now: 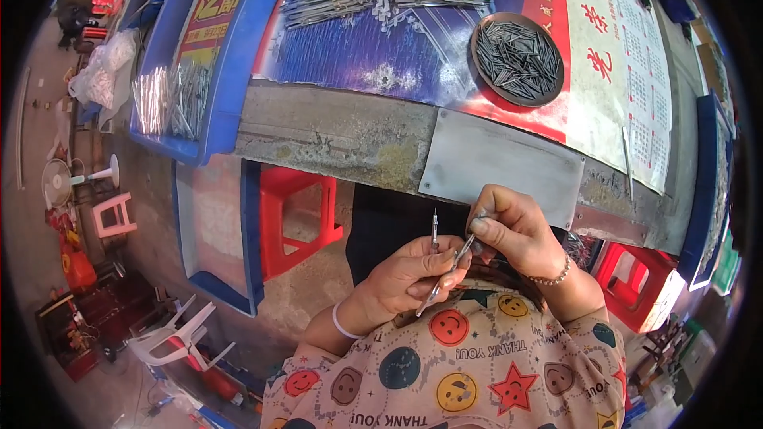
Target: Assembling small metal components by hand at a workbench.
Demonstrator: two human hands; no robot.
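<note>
Light is bright; the curved edges seem blurred.

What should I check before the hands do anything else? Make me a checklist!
1. Slim, slanting silver metal rod held? Ok: the left hand grips it.
2. Right hand in place? Ok: it pinches around the rod's upper end.
3. That upper tip visible? Cannot tell its shape: the right hand covers it.
4. Second thin, dark-tipped silver metal rod secure? Ok: it stands up from the left hand.
5. Round brown bowl of dark grey metal pins upright? Ok.
6. Flat grey metal plate firmly fixed? Cannot tell.
</note>
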